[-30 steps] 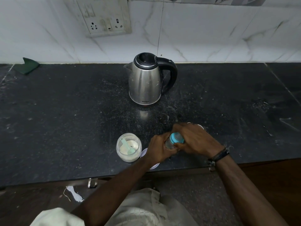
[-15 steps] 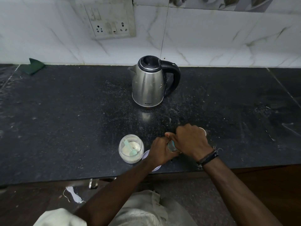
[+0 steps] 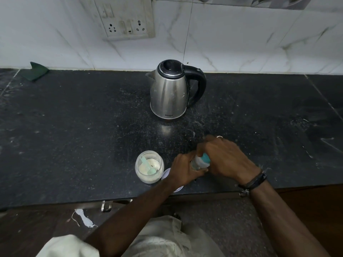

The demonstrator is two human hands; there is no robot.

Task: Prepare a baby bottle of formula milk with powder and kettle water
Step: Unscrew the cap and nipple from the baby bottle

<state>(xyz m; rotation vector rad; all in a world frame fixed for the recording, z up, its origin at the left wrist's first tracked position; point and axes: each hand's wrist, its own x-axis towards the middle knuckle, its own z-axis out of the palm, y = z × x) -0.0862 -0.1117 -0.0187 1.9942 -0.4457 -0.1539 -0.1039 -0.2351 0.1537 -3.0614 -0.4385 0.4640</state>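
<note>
While your left hand (image 3: 182,170) grips the bottle (image 3: 199,163) at the counter's (image 3: 74,136) 6 o'clock edge, your right hand (image 3: 225,158) curls over its teal cap, seemingly gripping it. Kettle (image 3: 169,91) at 12; jar (image 3: 149,169) at bottle's 9.

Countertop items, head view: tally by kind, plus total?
Electric kettle: 1
Baby bottle, gripped by the left hand and the right hand: 1
Open powder jar with a teal scoop inside: 1 jar, 1 scoop
White lid beside the jar: 1
Green object at the wall: 1
Total: 6
</note>
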